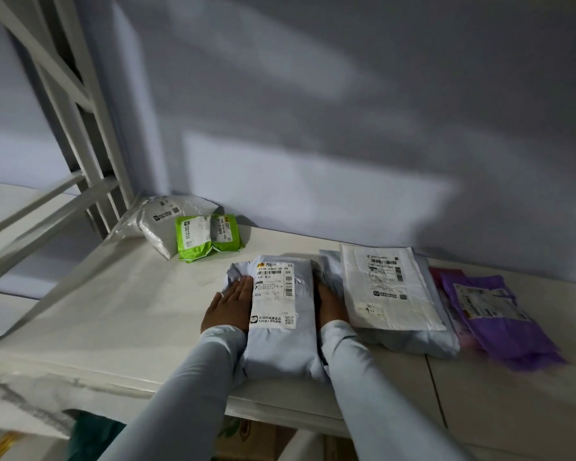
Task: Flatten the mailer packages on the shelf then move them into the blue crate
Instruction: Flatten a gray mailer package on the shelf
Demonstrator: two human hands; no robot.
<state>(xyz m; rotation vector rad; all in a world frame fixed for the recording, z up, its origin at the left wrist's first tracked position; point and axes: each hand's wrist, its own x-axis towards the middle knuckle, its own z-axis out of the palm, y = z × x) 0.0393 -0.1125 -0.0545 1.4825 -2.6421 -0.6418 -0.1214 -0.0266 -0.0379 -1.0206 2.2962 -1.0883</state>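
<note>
Hands first: our left hand [229,304] presses straight fingers on the grey mailer [281,331] at the shelf [113,311] edge; our right hand [330,306] flanks it, fingers hidden. Beyond lie white [388,287], purple [499,314] and green mailers [207,236]. No crate shows; moving seems all ahead.

Both hands [228,302] flat vs grey mailer [280,314] sides on shelf [113,311].

The centre mailer [280,324] is lying on the shelf [120,314] between the left hand [228,306] and right hand [330,306]. Two mailers [393,294] are lying right; apparently two [193,232] are sitting behind-left.
</note>
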